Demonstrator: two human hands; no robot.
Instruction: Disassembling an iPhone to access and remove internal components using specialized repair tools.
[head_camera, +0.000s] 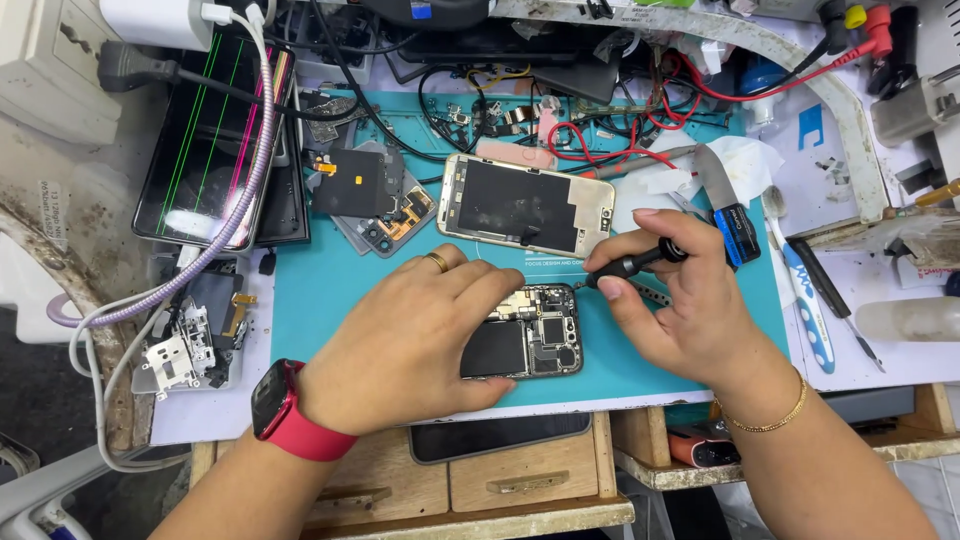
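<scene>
Surroundings: a teal work mat (330, 290) covers the middle of the counter (880, 350); a detached phone frame with a dark panel (525, 205) lies on it just beyond the hands, and a loose back part with a black square pad (370, 195) lies to its left.
Clutter: a cracked screen showing coloured vertical lines (210, 140) sits at the far left under a braided cable (255, 150); red leads (640, 150) tangle at the back; a blue-and-white toothbrush (805, 300) and a thin black tool (835, 300) lie to the right, off the mat.
Obstruction: the left hand (410, 345) covers the near left part of the opened phone (530, 335), hiding that end.
Opened phone: it lies flat on the mat near the counter's front edge, its circuit board and black battery face up, between the two hands.
Left fingers: they are spread and pressed flat on the phone, palm down, wrapped round nothing; a gold ring is on one, a red watch (275, 400) on the wrist.
Screwdriver (630, 265): a short dark one, its tip meeting the phone's far right corner.
Right fingers: they are pinched round the screwdriver's handle, the thumb on its near side.
Right hand (680, 300): it comes in from the lower right, wrist bent, a gold bracelet (770, 420) on the forearm.
</scene>
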